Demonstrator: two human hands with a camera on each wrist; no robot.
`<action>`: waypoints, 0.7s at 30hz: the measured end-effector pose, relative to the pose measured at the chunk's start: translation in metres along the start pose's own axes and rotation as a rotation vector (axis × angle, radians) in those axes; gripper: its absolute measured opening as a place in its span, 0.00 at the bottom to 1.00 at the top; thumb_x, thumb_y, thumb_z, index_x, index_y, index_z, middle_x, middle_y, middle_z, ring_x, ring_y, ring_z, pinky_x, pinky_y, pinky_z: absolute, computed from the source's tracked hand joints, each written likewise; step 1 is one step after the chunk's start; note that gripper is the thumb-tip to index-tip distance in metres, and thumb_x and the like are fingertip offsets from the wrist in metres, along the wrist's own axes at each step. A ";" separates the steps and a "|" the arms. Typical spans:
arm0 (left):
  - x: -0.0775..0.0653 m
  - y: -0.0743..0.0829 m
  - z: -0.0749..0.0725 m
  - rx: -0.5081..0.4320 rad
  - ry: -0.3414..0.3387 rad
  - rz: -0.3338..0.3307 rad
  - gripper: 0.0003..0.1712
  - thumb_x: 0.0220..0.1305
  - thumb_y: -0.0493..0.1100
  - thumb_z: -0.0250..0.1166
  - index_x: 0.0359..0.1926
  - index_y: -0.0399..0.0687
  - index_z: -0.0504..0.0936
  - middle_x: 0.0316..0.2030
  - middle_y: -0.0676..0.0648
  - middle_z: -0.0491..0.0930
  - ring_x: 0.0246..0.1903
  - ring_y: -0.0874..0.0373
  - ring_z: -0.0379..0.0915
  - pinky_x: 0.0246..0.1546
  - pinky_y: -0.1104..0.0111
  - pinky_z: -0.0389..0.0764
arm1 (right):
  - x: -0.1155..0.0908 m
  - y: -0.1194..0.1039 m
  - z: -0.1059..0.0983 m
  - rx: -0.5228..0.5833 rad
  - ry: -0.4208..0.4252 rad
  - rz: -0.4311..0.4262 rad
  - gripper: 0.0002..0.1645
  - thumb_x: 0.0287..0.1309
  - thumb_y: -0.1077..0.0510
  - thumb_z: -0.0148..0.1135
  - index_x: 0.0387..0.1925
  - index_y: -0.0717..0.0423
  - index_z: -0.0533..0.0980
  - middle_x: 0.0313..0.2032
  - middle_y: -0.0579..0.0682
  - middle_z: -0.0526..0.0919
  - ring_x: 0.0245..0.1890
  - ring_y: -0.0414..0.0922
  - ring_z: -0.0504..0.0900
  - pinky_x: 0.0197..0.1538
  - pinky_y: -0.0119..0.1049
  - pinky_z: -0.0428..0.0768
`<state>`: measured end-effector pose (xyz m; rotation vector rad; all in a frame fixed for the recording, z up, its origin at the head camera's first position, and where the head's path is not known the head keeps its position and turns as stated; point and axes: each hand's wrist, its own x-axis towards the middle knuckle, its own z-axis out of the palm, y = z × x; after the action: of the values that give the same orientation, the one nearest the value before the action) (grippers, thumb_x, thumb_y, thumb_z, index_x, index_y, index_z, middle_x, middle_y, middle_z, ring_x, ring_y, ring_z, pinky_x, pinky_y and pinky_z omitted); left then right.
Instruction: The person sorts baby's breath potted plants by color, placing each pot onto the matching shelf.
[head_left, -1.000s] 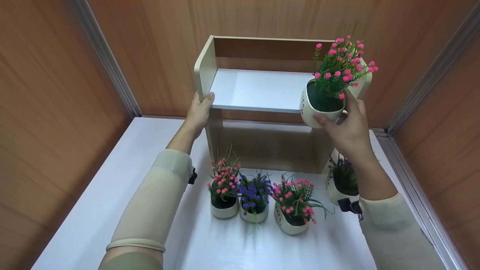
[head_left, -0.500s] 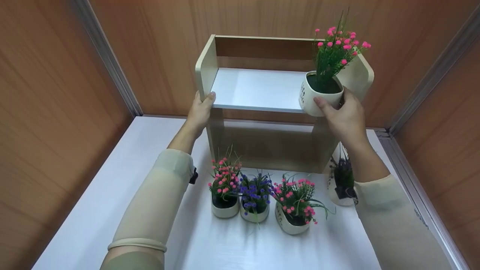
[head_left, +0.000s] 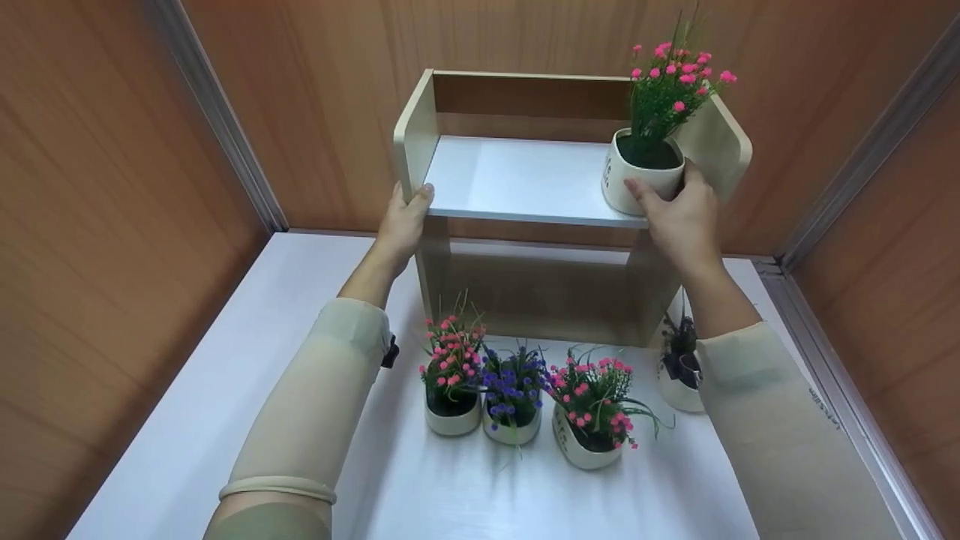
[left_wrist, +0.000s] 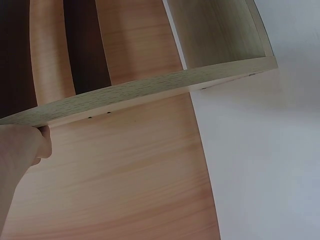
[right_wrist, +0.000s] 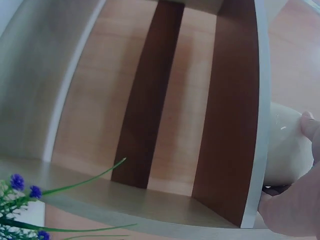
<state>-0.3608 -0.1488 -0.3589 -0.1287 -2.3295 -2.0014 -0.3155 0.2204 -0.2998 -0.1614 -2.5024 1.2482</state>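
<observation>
My right hand [head_left: 684, 217] grips a white flower pot [head_left: 637, 180] of pink artificial flowers, thumb on its front and fingers round its right side. The pot stands upright at the right end of the white upper board [head_left: 517, 180] of a small wooden shelf [head_left: 416, 139]. In the right wrist view the pot [right_wrist: 287, 145] shows just past the board's edge. My left hand [head_left: 403, 221] holds the shelf's left side panel, thumb in front; in the left wrist view the hand [left_wrist: 25, 145] is against that panel [left_wrist: 135, 95], its other fingers partly hidden.
Before the shelf stand a pink-flowered pot [head_left: 452, 420], a purple-flowered pot [head_left: 511, 431] and another pink-flowered pot [head_left: 586, 454] on the white table [head_left: 450, 502]. A pot with a dark plant [head_left: 681, 394] is partly behind my right sleeve. Wooden walls [head_left: 112, 187] enclose the table.
My right hand has moved the pot up and back, from in front of the upper board's edge to over its right end; the pot has turned more upright. My left hand keeps its hold.
</observation>
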 end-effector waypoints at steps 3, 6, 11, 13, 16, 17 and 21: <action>-0.001 0.001 0.001 0.007 -0.004 -0.007 0.43 0.75 0.63 0.49 0.80 0.53 0.44 0.80 0.45 0.48 0.81 0.47 0.37 0.81 0.50 0.41 | 0.004 0.002 0.001 -0.010 0.026 -0.019 0.58 0.55 0.27 0.64 0.76 0.52 0.56 0.74 0.53 0.66 0.74 0.49 0.67 0.78 0.47 0.64; 0.000 0.001 0.001 0.011 -0.004 -0.030 0.46 0.75 0.65 0.48 0.81 0.53 0.39 0.81 0.45 0.42 0.82 0.48 0.33 0.81 0.51 0.39 | 0.008 0.003 0.002 -0.033 0.043 -0.021 0.57 0.56 0.27 0.63 0.76 0.52 0.57 0.74 0.53 0.67 0.74 0.49 0.68 0.77 0.47 0.64; 0.002 0.001 0.004 0.010 -0.026 -0.041 0.49 0.75 0.66 0.48 0.81 0.52 0.33 0.82 0.46 0.34 0.82 0.48 0.27 0.82 0.52 0.36 | 0.012 0.006 0.000 -0.088 0.073 -0.019 0.58 0.56 0.25 0.62 0.76 0.54 0.57 0.73 0.55 0.69 0.73 0.51 0.69 0.76 0.50 0.65; 0.002 0.001 0.005 0.014 -0.029 -0.038 0.49 0.75 0.65 0.47 0.81 0.52 0.33 0.82 0.46 0.34 0.82 0.48 0.26 0.82 0.52 0.35 | 0.013 0.007 -0.001 -0.091 0.077 -0.018 0.59 0.55 0.25 0.62 0.76 0.54 0.57 0.73 0.56 0.69 0.73 0.51 0.68 0.76 0.50 0.65; 0.004 0.001 0.006 0.021 -0.012 -0.045 0.49 0.75 0.65 0.48 0.81 0.51 0.34 0.82 0.46 0.37 0.82 0.48 0.29 0.82 0.52 0.37 | 0.013 0.009 0.000 -0.083 0.070 -0.015 0.58 0.56 0.24 0.61 0.76 0.54 0.57 0.73 0.55 0.68 0.73 0.50 0.68 0.77 0.49 0.64; 0.004 0.001 0.006 0.024 -0.007 -0.048 0.49 0.75 0.65 0.48 0.81 0.51 0.34 0.82 0.46 0.37 0.82 0.48 0.29 0.82 0.53 0.36 | 0.013 0.009 0.000 -0.082 0.071 -0.017 0.58 0.56 0.25 0.61 0.75 0.54 0.57 0.73 0.56 0.68 0.73 0.51 0.68 0.77 0.49 0.64; 0.006 0.000 0.007 0.020 0.006 -0.042 0.47 0.75 0.65 0.49 0.81 0.52 0.37 0.82 0.46 0.41 0.82 0.48 0.32 0.82 0.52 0.39 | 0.013 0.009 0.000 -0.095 0.075 -0.012 0.59 0.56 0.23 0.60 0.75 0.55 0.57 0.73 0.56 0.68 0.73 0.52 0.68 0.77 0.50 0.64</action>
<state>-0.3666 -0.1418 -0.3592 -0.0728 -2.3680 -1.9936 -0.3281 0.2290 -0.3041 -0.2115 -2.4954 1.0984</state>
